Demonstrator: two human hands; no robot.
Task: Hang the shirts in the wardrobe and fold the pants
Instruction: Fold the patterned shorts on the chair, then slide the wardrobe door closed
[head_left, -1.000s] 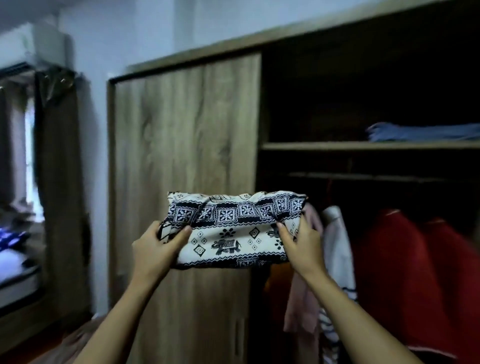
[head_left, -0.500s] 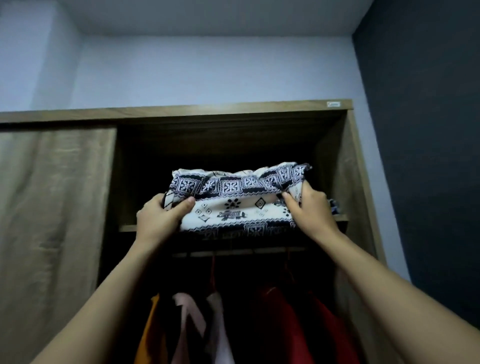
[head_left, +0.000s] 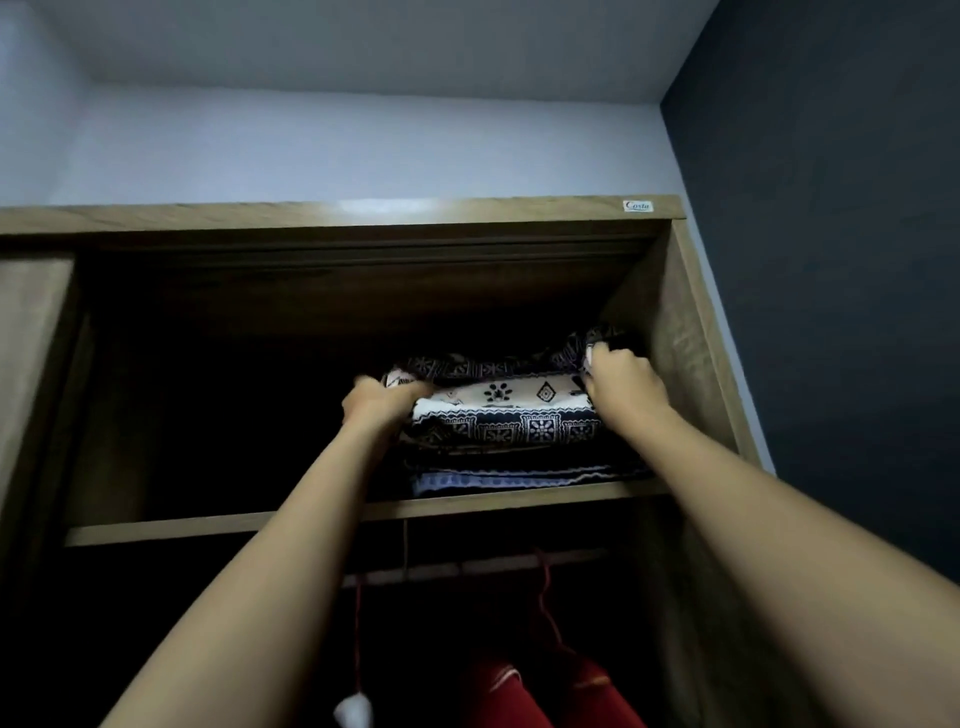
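Folded patterned pants (head_left: 506, 410) sit right of centre on the upper shelf (head_left: 208, 522), on top of a blue folded stack (head_left: 519, 478), long axis running left-right. Left hand (head_left: 376, 402) and right hand (head_left: 621, 382) have fingers clamped on opposite short ends, about equally near.

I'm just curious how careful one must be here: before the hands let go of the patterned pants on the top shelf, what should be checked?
1. The patterned pants rest on the folded pile, behind the shelf edge: ok.
2. The left hand and right hand each grip an end: ok.
3. Fold is neat: not ok, right end bunched by the side wall.
4. Pile beneath lies flat: ok.
5. Room behind the pile: cannot tell, too dark.
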